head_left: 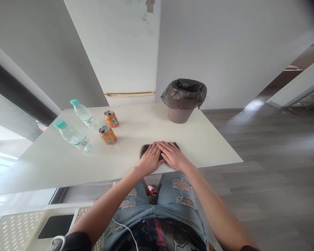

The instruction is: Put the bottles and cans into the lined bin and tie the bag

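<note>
Both my hands lie flat on a dark, soft-looking bundle [144,149] near the front edge of the white table [125,164]. My left hand [150,157] rests on its left part, fingers stretched out and pointing away from me. On its right part lies my right hand [173,156], fingers straight and angled left, the fingertips of the two hands meeting in the middle. The hands cover most of the bundle, so I cannot tell exactly what it is. Neither hand is closed around anything.
A bin [180,115] lined with a black bag [172,97] stands at the table's back right. To the left are two orange cans [111,119] [108,135] and two clear bottles with teal caps [85,116] [73,137]. A white fridge [120,52] stands behind.
</note>
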A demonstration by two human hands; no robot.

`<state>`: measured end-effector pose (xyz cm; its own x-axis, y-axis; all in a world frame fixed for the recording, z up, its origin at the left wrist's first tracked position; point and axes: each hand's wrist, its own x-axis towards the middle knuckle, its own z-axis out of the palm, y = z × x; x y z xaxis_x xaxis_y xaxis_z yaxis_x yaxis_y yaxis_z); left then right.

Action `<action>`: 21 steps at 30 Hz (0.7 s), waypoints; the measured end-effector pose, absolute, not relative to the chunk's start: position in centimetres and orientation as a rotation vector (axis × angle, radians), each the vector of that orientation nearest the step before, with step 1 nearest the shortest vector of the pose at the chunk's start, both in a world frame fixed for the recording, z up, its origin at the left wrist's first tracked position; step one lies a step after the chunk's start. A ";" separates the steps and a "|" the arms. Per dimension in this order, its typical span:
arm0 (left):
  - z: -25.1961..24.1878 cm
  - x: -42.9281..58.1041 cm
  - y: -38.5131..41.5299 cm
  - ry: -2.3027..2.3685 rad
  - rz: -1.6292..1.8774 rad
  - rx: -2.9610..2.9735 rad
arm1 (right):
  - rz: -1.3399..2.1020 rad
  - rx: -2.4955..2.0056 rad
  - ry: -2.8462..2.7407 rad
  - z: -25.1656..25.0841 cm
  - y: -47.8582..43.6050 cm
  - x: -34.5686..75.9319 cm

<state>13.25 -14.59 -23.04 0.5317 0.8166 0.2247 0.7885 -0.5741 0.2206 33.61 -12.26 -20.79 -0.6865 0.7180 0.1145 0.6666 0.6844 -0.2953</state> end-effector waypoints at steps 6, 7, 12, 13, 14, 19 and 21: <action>-22.9 12.6 -15.7 1.493 0.434 2.691 | 0.263 -1.165 -2.680 -21.5 -12.3 33.8; -22.8 12.6 -15.8 1.504 0.424 2.696 | 0.240 -1.190 -2.672 -21.6 -12.3 33.9; -22.7 12.7 -15.9 1.544 0.385 2.710 | 0.244 -1.342 -2.651 -21.6 -12.3 34.8; -22.7 12.7 -15.9 1.552 0.382 2.707 | 0.254 -1.355 -2.652 -21.7 -12.3 34.9; -22.8 12.7 -15.9 1.557 0.383 2.702 | 0.259 -1.359 -2.656 -21.7 -12.3 35.0; -23.0 12.5 -15.7 1.533 0.398 2.662 | 0.241 -1.374 -2.657 -21.8 -12.4 34.8; -22.5 12.6 -15.7 1.528 0.407 2.609 | 0.229 -1.364 -2.649 -21.8 -12.4 34.7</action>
<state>12.64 -15.69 -22.52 0.4638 0.8669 0.1825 0.8427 -0.4953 0.2109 34.70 -12.42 -21.80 -0.5740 0.8162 0.0660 0.7927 0.5741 -0.2050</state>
